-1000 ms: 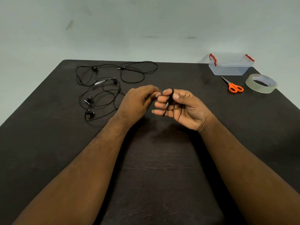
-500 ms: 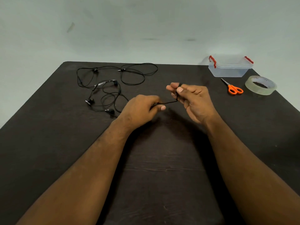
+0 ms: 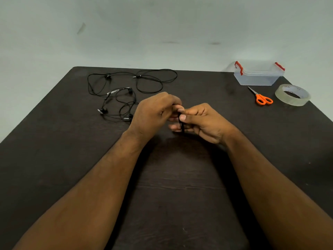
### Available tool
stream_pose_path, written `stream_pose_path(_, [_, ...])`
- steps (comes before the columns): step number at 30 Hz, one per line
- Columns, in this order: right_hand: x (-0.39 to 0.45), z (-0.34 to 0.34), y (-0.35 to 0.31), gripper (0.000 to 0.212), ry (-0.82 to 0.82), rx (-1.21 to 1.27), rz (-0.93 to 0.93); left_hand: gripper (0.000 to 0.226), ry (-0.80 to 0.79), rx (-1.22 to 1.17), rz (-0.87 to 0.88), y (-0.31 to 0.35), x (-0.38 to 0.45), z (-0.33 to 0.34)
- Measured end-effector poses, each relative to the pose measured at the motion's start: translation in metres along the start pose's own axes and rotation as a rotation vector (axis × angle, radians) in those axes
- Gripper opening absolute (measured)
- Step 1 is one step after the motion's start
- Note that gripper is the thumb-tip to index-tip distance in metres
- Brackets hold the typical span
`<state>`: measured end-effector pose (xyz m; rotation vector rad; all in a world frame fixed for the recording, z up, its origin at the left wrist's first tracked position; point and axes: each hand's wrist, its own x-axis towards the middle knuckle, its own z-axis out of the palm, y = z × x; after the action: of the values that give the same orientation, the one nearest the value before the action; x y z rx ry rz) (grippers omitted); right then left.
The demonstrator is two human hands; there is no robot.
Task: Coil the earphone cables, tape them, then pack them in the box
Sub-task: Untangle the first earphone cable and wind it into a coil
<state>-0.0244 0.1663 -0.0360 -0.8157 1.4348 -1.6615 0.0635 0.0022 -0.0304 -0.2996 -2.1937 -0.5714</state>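
Black earphone cables lie tangled on the dark table at the far left, with loops and earbuds spread out. One cable end with its plug runs over the fingers of my right hand, whose thumb pins it. My left hand meets the right at the middle of the table, fingers curled round the same cable. A clear plastic box with red latches stands at the far right corner. A roll of clear tape lies to its right front.
Orange-handled scissors lie between the box and the tape roll. The table's back edge meets a pale wall. Both forearms stretch across the near half of the table.
My left hand, which had pulled the cable out to the left, has come back up against the right hand. The loose earbuds have been drawn a little toward the hands.
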Motion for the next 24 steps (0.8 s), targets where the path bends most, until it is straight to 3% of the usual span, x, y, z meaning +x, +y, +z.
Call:
stream_pose_path(2, [-0.002, 0.002, -0.001, 0.022, -0.034, 0.043, 0.013, 0.009, -0.015, -0.2, -0.107, 0.001, 0.001, 0.001])
stream_pose_path(6, [-0.007, 0.005, 0.0, 0.028, -0.183, 0.194, 0.02, 0.016, -0.176, -0.808, -0.508, 0.001, 0.0, 0.001])
stream_pose_path(9, [-0.008, 0.01, -0.001, 0.03, -0.236, 0.373, -0.054, 0.026, -0.23, -0.913, -0.565, 0.005, -0.004, 0.004])
stream_pose_path(10, [-0.007, 0.011, -0.002, 0.031, -0.225, 0.43, -0.105, 0.03, -0.236, -0.893, -0.565, 0.007, -0.004, 0.005])
stream_pose_path(13, [-0.001, 0.009, -0.009, 0.027, -0.109, 0.603, -0.289, 0.036, -0.354, -0.546, -0.447, 0.01, -0.005, 0.012])
stream_pose_path(16, [0.003, -0.002, -0.013, 0.027, 0.123, 0.64, -0.413, 0.016, -0.449, -0.353, -0.331, 0.011, -0.005, 0.018])
stream_pose_path(19, [0.001, -0.015, -0.01, 0.026, 0.265, 0.348, -0.376, 0.02, -0.454, -0.17, -0.315, 0.01, -0.006, 0.017])
stream_pose_path(22, [-0.003, -0.017, -0.005, 0.023, 0.304, -0.087, -0.263, 0.022, -0.447, 0.009, -0.322, 0.0, -0.005, 0.008])
stream_pose_path(24, [-0.005, -0.014, -0.006, 0.022, 0.297, -0.227, -0.195, 0.02, -0.363, 0.036, -0.295, -0.005, -0.003, 0.002])
